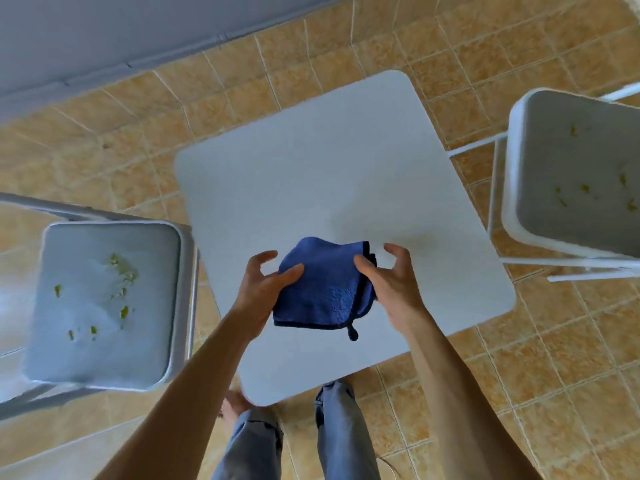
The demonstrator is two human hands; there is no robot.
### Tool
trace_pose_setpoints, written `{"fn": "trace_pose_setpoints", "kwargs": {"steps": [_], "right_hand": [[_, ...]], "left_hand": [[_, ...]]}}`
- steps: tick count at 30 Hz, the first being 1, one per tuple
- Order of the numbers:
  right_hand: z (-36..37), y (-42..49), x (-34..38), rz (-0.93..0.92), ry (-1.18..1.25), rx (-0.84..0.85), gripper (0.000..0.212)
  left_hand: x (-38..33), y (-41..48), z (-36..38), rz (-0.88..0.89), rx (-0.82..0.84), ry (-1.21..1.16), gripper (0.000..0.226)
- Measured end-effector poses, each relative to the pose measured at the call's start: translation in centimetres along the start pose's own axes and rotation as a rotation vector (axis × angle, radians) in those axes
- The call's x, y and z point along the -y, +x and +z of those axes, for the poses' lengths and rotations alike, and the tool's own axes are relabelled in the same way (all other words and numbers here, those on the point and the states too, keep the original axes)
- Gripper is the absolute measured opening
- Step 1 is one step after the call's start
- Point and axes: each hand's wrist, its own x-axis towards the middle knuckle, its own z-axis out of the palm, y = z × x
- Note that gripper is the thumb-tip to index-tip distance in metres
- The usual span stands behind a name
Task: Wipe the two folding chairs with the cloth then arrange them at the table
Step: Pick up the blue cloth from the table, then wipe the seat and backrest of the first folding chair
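Cloth: I see the blue cloth [322, 292] folded into a thick pad, over the near half of the desk [311, 161], between my two grips.
Cloth height: I cannot tell whether it rests on the desk or hangs just above it.
Cloth loop: a small dark loop [352, 333] hangs from its near right corner.
Left grip: my left grip [263, 289] is clamped on the cloth's left edge, with the thumb laid over the top face and the near left corner tucked under the palm. The other fingers curl up past the edge.
Right grip: my right grip [391, 285] is clamped on the cloth's right edge, thumb on top of the fabric and fingers bent round the far side of the fold.
Left chair: the left folding chair [104, 341] stands unfolded just beside the desk's left edge, with yellow-green specks [121, 282] scattered on its pale seat.
Right chair: the right folding chair [571, 150] stands unfolded near the desk's right edge and apart from it, with a few yellow-green marks [585, 188] on its grey seat.
Desk: white, square with rounded corners, turned at an angle to me.
Floor: tan tiles [121, 143] run up to a pale wall [104, 29] at the far left.
Me: legs in blue jeans [336, 434] stand at the desk's near corner.
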Motion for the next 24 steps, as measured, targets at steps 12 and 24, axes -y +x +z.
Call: {"fn": "trace_pose_setpoints", "kwargs": {"steps": [12,24], "right_hand": [[25.1,-8.9,-3.2,-0.279,-0.764,0.453,0.083],[41.7,-14.2,-7.0,-0.510,-1.119,0.522,0.032]], "left_hand": [[4.5,-8.3,-26.1,0.237,-0.372,0.686,0.062],[14.1,-13.1,-43.3,0.155,-0.152,-0.198,0.066]]}}
